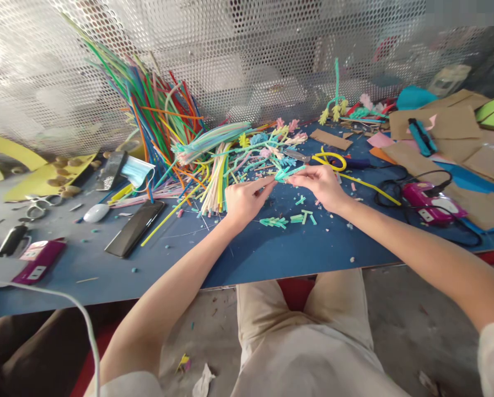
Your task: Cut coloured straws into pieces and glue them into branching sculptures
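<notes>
- Turquoise fuzzy chenille-stem piece, one, sits between both hands above the blue tabletop.
- Left hand: thumb and forefinger pinch its left end; right hand: fingertips grip its right end.
- Step in hand, as I judge it: twisting or shaping this small piece.
- Next move seems to call for a light, steady pinch by one hand while the other bends.
- One leafy turquoise chenille sprig lies nearer the table edge; short offcuts around it are too small to count surely.
- Scissors: one yellow-handled metal pair, one white-handled pair.
- One black phone, one white mouse.
- Long multicoloured chenille stems: too many to count.
</notes>
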Action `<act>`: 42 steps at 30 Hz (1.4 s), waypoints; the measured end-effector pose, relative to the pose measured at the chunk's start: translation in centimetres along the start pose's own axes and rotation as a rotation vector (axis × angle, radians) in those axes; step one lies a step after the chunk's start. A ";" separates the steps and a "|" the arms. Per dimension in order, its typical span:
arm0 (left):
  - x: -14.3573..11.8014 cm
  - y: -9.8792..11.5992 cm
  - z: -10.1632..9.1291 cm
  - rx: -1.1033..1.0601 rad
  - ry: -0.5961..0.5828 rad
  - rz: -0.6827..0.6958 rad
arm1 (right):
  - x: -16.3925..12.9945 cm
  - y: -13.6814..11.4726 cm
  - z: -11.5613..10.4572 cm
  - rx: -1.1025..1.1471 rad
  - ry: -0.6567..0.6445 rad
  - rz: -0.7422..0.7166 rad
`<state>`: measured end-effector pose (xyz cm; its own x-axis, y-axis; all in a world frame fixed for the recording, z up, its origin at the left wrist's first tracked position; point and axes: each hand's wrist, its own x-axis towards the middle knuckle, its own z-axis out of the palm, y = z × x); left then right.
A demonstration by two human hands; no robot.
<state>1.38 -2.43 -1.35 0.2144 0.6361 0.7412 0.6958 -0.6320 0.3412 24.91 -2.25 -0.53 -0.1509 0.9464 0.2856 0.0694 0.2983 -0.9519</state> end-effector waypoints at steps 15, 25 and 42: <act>0.2 0.0 -0.2 0.012 -0.027 -0.052 | 0.0 -0.5 0.0 -0.138 -0.065 -0.025; 0.7 -1.0 -0.4 0.062 -0.051 -0.068 | 1.8 -1.0 -5.6 -0.759 0.014 -0.309; 0.6 -0.9 -0.2 0.064 -0.076 -0.097 | 3.9 3.3 -7.9 -1.505 -0.072 -0.158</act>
<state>0.75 -1.54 -1.06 0.1937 0.7257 0.6602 0.7577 -0.5381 0.3692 32.30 3.36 -1.66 -0.2965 0.8990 0.3224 0.9550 0.2803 0.0968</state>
